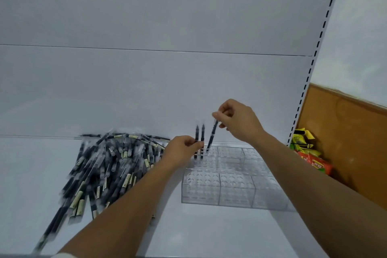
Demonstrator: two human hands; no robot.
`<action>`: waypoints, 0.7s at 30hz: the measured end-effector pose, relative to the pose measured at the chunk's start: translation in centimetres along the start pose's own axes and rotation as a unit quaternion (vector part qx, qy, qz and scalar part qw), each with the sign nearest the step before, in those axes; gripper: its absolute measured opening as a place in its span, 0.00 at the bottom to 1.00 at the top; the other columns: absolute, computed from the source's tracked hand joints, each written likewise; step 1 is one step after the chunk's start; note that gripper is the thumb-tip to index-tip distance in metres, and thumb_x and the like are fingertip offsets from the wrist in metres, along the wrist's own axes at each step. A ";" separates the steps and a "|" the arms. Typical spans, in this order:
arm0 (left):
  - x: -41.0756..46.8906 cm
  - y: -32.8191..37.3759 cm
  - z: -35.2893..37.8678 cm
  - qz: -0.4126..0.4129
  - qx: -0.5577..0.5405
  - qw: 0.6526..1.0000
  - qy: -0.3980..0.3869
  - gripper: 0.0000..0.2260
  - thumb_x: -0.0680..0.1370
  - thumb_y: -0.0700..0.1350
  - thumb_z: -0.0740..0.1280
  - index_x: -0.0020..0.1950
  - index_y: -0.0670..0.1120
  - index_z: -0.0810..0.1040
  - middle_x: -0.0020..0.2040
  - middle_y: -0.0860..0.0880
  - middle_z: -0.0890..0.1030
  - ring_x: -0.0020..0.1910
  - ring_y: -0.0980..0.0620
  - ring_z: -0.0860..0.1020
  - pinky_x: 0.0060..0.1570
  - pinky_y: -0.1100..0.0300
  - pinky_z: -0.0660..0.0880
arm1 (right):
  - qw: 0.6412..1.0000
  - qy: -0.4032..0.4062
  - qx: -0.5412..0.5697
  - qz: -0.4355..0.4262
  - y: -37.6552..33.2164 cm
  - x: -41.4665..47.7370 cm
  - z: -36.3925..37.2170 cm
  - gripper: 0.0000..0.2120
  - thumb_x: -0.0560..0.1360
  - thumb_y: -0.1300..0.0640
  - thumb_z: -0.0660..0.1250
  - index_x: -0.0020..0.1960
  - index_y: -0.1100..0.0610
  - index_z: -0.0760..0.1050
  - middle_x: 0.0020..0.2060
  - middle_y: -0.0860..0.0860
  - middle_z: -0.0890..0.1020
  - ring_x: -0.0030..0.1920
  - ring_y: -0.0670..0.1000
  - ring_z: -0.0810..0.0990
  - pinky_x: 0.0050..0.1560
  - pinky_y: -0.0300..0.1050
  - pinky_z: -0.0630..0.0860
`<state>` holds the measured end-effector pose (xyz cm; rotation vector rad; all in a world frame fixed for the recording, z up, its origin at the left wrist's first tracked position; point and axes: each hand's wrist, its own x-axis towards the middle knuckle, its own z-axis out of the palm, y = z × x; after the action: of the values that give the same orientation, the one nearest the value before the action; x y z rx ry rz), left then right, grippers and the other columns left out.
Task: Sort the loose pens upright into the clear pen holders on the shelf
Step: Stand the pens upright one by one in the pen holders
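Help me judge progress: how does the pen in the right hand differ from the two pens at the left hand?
The leaning pen tilts, its top toward the right, while the two upright pens stand straight side by side. The right hand pinches the leaning pen near its top; the left hand grips the two upright pens low down. All three are slim and dark, at the clear pen holder's back left corner.

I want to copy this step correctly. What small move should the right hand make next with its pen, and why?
Probably bring the pen upright and push it down. The right hand pinches the pen near its top; the pen leans, with its lower end at the left corner of the back holder, beside two pens that the left hand holds upright.
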<state>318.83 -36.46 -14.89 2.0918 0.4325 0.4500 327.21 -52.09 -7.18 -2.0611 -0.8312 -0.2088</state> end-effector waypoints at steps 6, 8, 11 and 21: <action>0.0 -0.3 0.1 0.010 0.002 1.000 0.014 0.13 0.76 0.54 0.70 0.46 0.45 0.83 0.40 0.47 0.82 0.37 0.54 0.75 0.37 0.61 0.69 | 0.999 -0.040 -0.026 0.006 -0.3 0.5 1.1 0.08 0.76 0.49 0.69 0.49 0.52 0.74 0.39 0.47 0.83 0.37 0.43 0.83 0.46 0.50 0.81; 0.1 -0.4 0.1 0.014 0.012 1.000 0.012 0.13 0.76 0.55 0.70 0.46 0.45 0.83 0.41 0.46 0.83 0.38 0.53 0.75 0.37 0.60 0.69 | 0.998 -0.060 -0.019 0.016 -0.8 0.7 0.8 0.06 0.77 0.51 0.69 0.49 0.53 0.74 0.41 0.47 0.83 0.38 0.43 0.84 0.45 0.47 0.81; 0.2 -0.6 -0.1 0.019 0.013 1.000 0.005 0.13 0.76 0.55 0.70 0.48 0.46 0.84 0.42 0.47 0.83 0.39 0.52 0.77 0.40 0.59 0.71 | 0.992 -0.118 -0.014 0.033 -1.3 0.9 0.3 0.04 0.77 0.56 0.68 0.50 0.55 0.76 0.44 0.49 0.84 0.40 0.44 0.84 0.42 0.41 0.80; -0.3 -0.9 -0.9 0.018 0.048 0.998 -0.026 0.20 0.78 0.58 0.65 0.65 0.49 0.75 0.61 0.53 0.79 0.57 0.55 0.77 0.55 0.60 0.72 | 0.989 -0.103 -0.102 0.042 -1.0 1.0 1.3 0.02 0.77 0.56 0.64 0.47 0.50 0.74 0.44 0.47 0.84 0.43 0.46 0.84 0.52 0.52 0.80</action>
<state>318.02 -35.53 -15.23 2.2009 0.3934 0.4003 327.10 -50.17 -6.87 -2.3339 -0.8739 -0.0342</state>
